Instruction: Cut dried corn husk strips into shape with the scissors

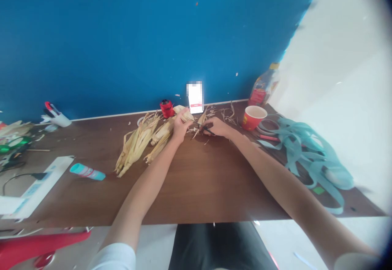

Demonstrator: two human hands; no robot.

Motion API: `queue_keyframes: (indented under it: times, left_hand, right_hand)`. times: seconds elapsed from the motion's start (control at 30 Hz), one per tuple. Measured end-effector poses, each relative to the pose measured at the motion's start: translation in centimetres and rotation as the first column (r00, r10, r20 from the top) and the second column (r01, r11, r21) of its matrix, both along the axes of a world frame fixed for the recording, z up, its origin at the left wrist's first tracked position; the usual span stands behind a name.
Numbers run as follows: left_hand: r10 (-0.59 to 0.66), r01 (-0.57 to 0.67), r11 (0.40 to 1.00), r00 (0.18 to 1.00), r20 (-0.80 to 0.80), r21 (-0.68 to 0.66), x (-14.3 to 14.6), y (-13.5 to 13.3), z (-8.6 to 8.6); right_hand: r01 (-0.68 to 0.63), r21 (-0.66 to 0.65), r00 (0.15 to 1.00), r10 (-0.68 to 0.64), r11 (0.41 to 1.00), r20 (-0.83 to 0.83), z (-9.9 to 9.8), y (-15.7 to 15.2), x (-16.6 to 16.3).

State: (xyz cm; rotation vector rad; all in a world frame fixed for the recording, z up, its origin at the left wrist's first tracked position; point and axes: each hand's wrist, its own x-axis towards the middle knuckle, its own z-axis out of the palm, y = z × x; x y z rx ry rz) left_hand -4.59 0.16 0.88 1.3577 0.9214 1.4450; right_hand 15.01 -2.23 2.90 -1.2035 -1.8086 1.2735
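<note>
Dark trousers point(220, 247) below; I log left hand point(180, 126) pinching a dried corn husk point(185, 111), right hand point(217, 127) closed on what seem black scissors point(206, 129). Husk bundle point(136, 145) sits left of the scissors, largely whole; shreds point(214, 113) lie beyond them.

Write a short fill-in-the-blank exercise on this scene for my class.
1. The right hand holds a pair of black ____.
2. The left hand grips dried ____.
3. The wall is painted ____.
4. The paper cup is mainly ____.

Missing words: scissors; corn husks; blue; red.
</note>
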Motion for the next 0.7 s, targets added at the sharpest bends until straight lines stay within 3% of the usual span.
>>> queue_keyframes:
  times: [0.3, 0.7]
  left_hand:
    - [0.016, -0.016, 1.0, 1.0, 0.026, -0.01, 0.1, 0.0, 0.0]
    - [0.033, -0.033, 0.999, 0.999, 0.018, 0.02, 0.1, -0.1, 0.0]
  right_hand:
    - [0.033, 0.013, 0.999, -0.032, 0.999, -0.016, -0.5, 0.0, -0.8]
    - [0.115, 0.211, 0.993, -0.107, 0.971, -0.047, -2.0, 0.4, -2.0]
